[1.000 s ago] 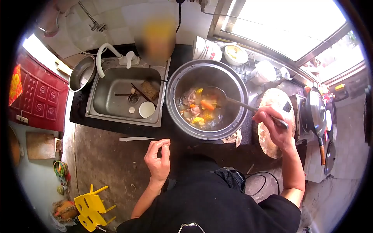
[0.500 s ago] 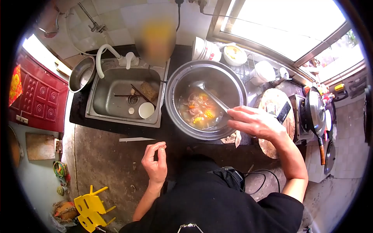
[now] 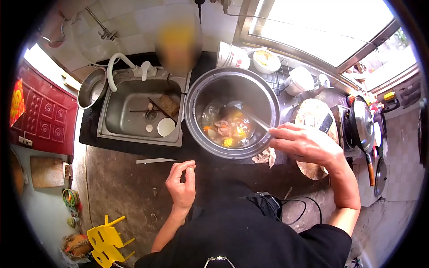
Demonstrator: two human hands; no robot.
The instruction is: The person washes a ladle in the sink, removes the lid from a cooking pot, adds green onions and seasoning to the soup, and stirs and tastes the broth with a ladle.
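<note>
A large round grey pot (image 3: 195, 129) stands on the dark counter, holding broth with meat (image 3: 223, 129), yellow corn (image 3: 228, 142) and orange pieces. My right hand (image 3: 299, 142) is closed on the handle of a metal ladle (image 3: 254, 118) at the pot's right rim. The ladle's bowl dips into the broth near the back of the food. In front of the counter, left of my body, my left hand (image 3: 182, 181) hovers with its fingers curled and thumb near the fingertips. Whether anything is between them is too small to tell.
Left of the pot is a sink (image 3: 129, 96) with a white faucet (image 3: 117, 60). A metal basin (image 3: 92, 88) sits beyond it. To the right are a round wooden board (image 3: 311, 114), a pan (image 3: 363, 123) and a white bowl (image 3: 266, 61). A yellow chair (image 3: 105, 241) stands on the floor.
My right hand moved left to the pot's rim with the ladle, whose bowl shifted toward the back and then slightly right. Food in the broth has moved around. My left hand stayed nearly in place.
</note>
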